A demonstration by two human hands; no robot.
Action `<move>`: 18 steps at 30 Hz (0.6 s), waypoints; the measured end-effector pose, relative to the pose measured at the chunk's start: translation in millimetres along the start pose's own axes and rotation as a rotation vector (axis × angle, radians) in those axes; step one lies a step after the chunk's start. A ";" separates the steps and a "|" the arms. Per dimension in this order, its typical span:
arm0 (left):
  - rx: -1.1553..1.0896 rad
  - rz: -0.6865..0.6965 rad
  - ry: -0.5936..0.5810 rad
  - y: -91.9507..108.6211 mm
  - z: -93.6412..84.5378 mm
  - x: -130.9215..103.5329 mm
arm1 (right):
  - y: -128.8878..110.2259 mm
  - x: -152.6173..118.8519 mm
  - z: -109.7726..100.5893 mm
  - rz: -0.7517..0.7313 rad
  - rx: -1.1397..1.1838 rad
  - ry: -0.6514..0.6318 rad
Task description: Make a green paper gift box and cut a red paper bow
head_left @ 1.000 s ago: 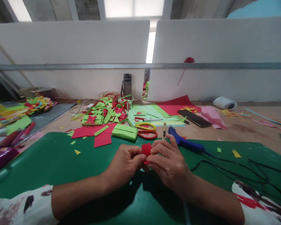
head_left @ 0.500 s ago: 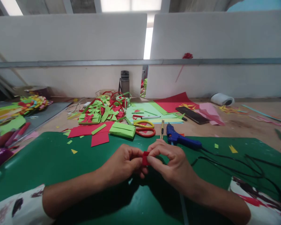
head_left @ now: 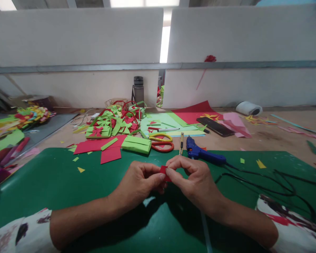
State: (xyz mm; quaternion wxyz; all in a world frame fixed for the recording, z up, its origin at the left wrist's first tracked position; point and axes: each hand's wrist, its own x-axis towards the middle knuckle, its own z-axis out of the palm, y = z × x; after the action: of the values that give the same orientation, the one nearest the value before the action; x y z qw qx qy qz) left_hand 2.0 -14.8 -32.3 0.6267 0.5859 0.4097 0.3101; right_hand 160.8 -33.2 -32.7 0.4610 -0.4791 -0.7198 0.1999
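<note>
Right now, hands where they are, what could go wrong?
The box cutter lies just beyond the right hand; a forward reach could nick a finger if its blade is out, which I can't tell.
The glue gun beside it may be hot; same reach, possible burn.
Its cord loops near the right sleeve and might snag.

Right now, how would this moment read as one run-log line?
left hand: pinching small red paper | right hand: on same paper | beyond: blue glue gun, scissors, folded green paper | below: green mat
</note>
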 end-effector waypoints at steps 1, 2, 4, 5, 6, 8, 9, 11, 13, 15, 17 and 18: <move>-0.001 -0.003 0.006 0.0 0.5 0.0 | -0.2 0.0 0.1 0.009 0.000 -0.002; -0.004 -0.003 0.011 0.0 0.8 0.1 | -0.4 0.1 0.2 0.018 0.001 -0.004; -0.010 0.001 0.019 -0.1 1.0 0.1 | -0.4 0.2 0.4 0.036 0.004 -0.007; -0.009 0.001 0.024 -0.2 1.0 0.1 | -0.3 0.2 0.5 0.045 0.005 -0.007; -0.007 0.000 0.027 -0.3 1.0 0.2 | -0.2 0.2 0.6 0.052 0.004 -0.009; -0.002 -0.003 0.031 -0.6 1.2 0.2 | 0.0 0.4 0.8 0.059 -0.001 -0.009; 0.000 -0.003 0.032 -0.7 1.2 0.2 | 0.1 0.6 0.9 0.058 -0.004 -0.006; 0.003 -0.006 0.034 -0.7 1.4 0.3 | 0.1 0.8 1.1 0.052 -0.006 -0.004; 0.004 -0.007 0.034 -0.1 1.6 0.4 | 0.1 0.9 1.1 0.052 -0.005 -0.004; 0.008 -0.008 0.033 0.9 1.7 0.4 | -0.1 0.8 1.1 0.052 -0.004 -0.007; 0.012 -0.012 0.036 1.9 2.0 0.2 | -0.3 0.7 1.2 0.050 -0.002 -0.004; 0.013 -0.014 0.039 2.3 2.1 0.0 | -0.3 0.7 1.3 0.049 -0.002 -0.003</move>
State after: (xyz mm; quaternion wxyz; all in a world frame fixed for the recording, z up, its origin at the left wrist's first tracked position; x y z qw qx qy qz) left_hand 4.1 -15.5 -30.1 0.6169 0.5811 0.4277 0.3143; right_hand 159.5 -32.5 -32.8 0.4544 -0.4969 -0.7086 0.2110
